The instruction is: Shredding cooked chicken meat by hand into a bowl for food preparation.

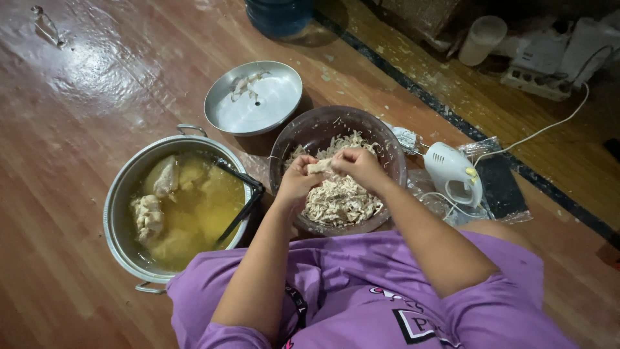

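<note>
Both hands meet over a brown bowl (387, 145) that sits on the reddish wooden floor (77, 129), and everything else is placed here relative to that bowl. The left hand (296, 181) and the right hand (357, 165) are close together above the middle of the bowl, each pinching an end of one pale piece of chicken (320, 167) between fingertips and thumb. The piece hangs just above the heap of shredded chicken (339, 200) that fills the bowl's inside.

To the left of the bowl, touching or nearly touching its rim, stands a large metal pot (116, 213) with two handles. It holds yellow broth (223, 200) and several whole pieces of cooked chicken (148, 216). A dark ladle (242, 194) leans in the pot, its handle resting on the rim on the side nearest the bowl.

Behind the bowl and slightly left lies a round metal lid (258, 110), upturned, with a few scraps of bone and skin (244, 85) on it.

Right of the bowl, near it, a white hand mixer (452, 171) lies on clear plastic wrapping, with a dark flat object (500, 187) just beyond. A white cord (549, 126) runs from there towards a power strip (536, 83) well behind the bowl on the right. A pale plastic cup (483, 39) stands near that strip, and a blue container (279, 16) stands far behind the bowl.
</note>
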